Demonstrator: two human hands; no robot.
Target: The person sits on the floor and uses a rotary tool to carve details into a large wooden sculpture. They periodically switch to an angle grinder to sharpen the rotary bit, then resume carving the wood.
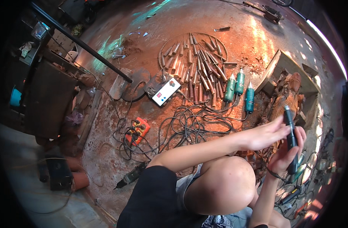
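Bent and bare, the knee (229,176) sits nearest the camera. Beyond it, a slim black cylindrical handpiece (292,141) with a silvery tip slants upward. Fingers of the right hand (282,162) curl clamped round its barrel; the left hand (266,135) stretches its fingers against the upper part, though blur hides whether they pinch. Just past the tip lies a carved reddish-brown wooden piece (283,102). Should the handpiece spin up, those left fingers could be nicked; loose tangled black cables (193,127) might snag a foot.
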